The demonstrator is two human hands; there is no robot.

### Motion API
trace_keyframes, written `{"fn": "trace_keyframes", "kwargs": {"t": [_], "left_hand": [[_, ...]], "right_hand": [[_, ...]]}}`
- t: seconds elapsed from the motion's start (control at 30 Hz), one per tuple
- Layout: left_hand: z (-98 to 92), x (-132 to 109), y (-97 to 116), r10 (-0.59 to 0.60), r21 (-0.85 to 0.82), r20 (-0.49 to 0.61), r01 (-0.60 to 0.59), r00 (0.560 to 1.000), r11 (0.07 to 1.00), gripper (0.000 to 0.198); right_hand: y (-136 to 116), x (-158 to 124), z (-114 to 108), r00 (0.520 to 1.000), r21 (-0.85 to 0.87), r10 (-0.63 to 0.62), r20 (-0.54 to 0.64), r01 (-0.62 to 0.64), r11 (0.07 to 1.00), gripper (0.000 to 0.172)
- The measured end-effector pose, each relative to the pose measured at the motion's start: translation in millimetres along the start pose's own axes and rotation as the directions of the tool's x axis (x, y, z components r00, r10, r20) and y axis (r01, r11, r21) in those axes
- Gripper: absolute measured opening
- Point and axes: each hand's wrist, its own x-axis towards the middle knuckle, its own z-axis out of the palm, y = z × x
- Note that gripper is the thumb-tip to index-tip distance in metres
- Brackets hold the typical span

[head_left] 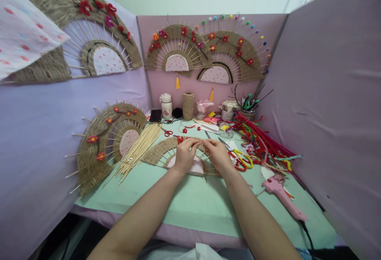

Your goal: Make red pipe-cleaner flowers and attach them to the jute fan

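My left hand (188, 153) and my right hand (218, 155) meet fingertip to fingertip above a half-round twine fan (159, 152) lying on the table. Both hands are closed in a pinch; whatever is between the fingers is too small or too hidden to name. The fan has thin stick ribs, a dotted pale centre and a red flower (180, 139) on its upper band, just beyond my left fingers. My hands cover much of its middle and right part. Red-handled scissors (240, 166) and yellow-handled scissors (244, 158) lie right of my right hand.
Bamboo sticks (138, 149) lie left, beside small red scissors (168, 133). Pipe cleaners (268, 141) heap at right, near a corded pink glue gun (284, 200). A twine spool (188, 106) and a white bottle (166, 106) stand behind. Finished fans (246, 55) hang on the panels.
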Motion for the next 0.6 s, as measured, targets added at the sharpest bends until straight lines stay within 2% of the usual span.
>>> {"fn": "trace_keyframes", "kwargs": {"t": [0.1, 0.17, 0.23, 0.3, 0.33, 0.4, 0.47, 0.6], "left_hand": [[2.3, 4, -3, -0.216, -0.14, 0.009, 0.215, 0.976, 0.967, 0.013], [1.2, 7, -6, -0.372, -0.291, 0.119, 0.391, 0.92, 0.873, 0.016], [-2.5, 10, -8, -0.487, -0.43, 0.295, 0.57, 0.822, 0.701, 0.017], [-7.9, 13, -11, -0.543, -0.497, 0.479, 0.723, 0.69, 0.48, 0.013], [-10.5, 14, -13, -0.552, -0.504, 0.551, 0.777, 0.626, 0.378, 0.011], [-14.7, 15, -15, -0.551, -0.507, 0.629, 0.827, 0.548, 0.244, 0.006], [-16.6, 16, -16, -0.541, -0.523, 0.646, 0.828, 0.539, 0.201, 0.004], [-16.7, 17, -14, -0.498, -0.586, 0.627, 0.784, 0.599, 0.205, 0.004]], "right_hand": [[-1, -2, 1, 0.997, -0.122, -0.065, -0.039, 0.06, 0.991, 0.03], [-4, -4, 1, 0.991, -0.229, -0.124, -0.05, 0.109, 0.967, 0.03], [-6, -6, 1, 0.98, -0.328, -0.195, -0.035, 0.172, 0.929, 0.028], [-8, -7, 1, 0.969, -0.396, -0.247, 0.008, 0.23, 0.889, 0.025], [-8, -7, 1, 0.966, -0.411, -0.255, 0.035, 0.246, 0.878, 0.024], [-8, -7, 0, 0.967, -0.39, -0.237, 0.087, 0.253, 0.885, 0.023], [-8, -5, -1, 0.972, -0.329, -0.204, 0.12, 0.233, 0.915, 0.027], [-6, -3, -5, 0.984, -0.222, -0.139, 0.115, 0.162, 0.962, 0.038]]}}
